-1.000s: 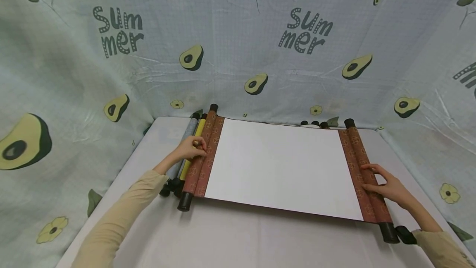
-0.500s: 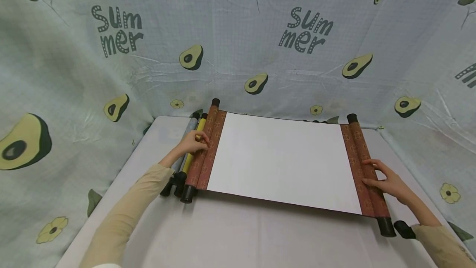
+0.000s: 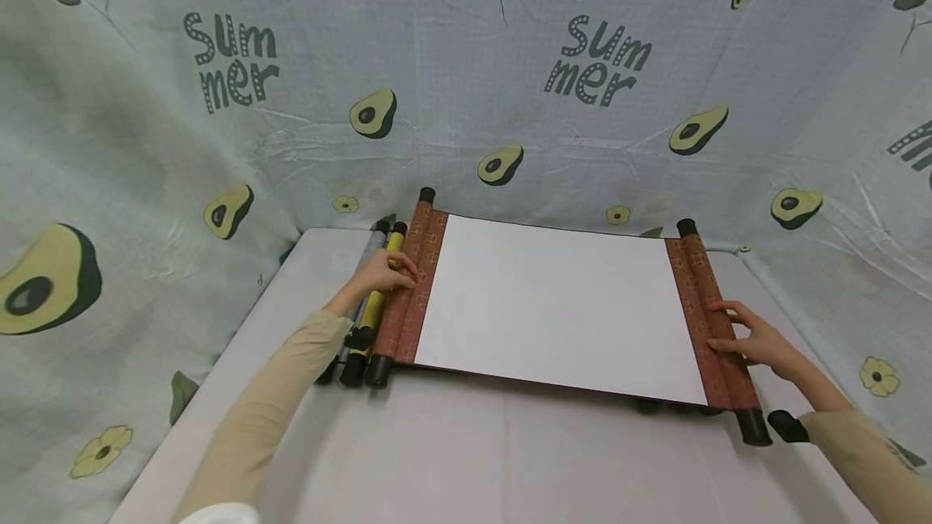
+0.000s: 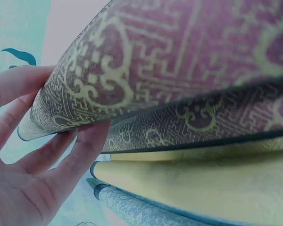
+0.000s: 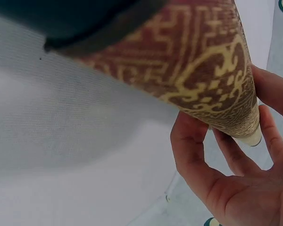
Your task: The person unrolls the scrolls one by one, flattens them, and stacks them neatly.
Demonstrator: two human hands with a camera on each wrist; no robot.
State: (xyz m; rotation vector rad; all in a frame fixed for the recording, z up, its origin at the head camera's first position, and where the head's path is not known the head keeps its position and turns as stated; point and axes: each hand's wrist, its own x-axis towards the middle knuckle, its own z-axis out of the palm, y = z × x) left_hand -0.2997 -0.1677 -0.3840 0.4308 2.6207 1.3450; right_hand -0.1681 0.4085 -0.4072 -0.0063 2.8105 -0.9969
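A hanging scroll with a blank white sheet [image 3: 561, 306] is spread between two rollers wrapped in red-brown patterned cloth with black end knobs. My left hand [image 3: 382, 272] grips the left roller [image 3: 396, 314], thumb and fingers curled about it; the left wrist view shows that hand [image 4: 37, 174] holding the patterned roll [image 4: 179, 56]. The right roller [image 3: 737, 382] is held by my right hand [image 3: 760, 346] between thumb and fingers. In the right wrist view, the fingers [image 5: 193, 150] wrap the roll [image 5: 203, 70], which appears raised off the white table.
Left of the scroll lie a yellow roll [image 3: 373, 312] and a blue-grey roll [image 3: 374, 242] with black ends. Several dark knobs [image 3: 648, 406] show beneath the sheet's near edge at right. A printed cloth wall [image 3: 451, 87] stands behind the white table [image 3: 451, 459].
Both hands have shifted the scroll toward the back wall, slightly upward in view. Dark knobs at the back are now covered, while others have appeared under the near edge.
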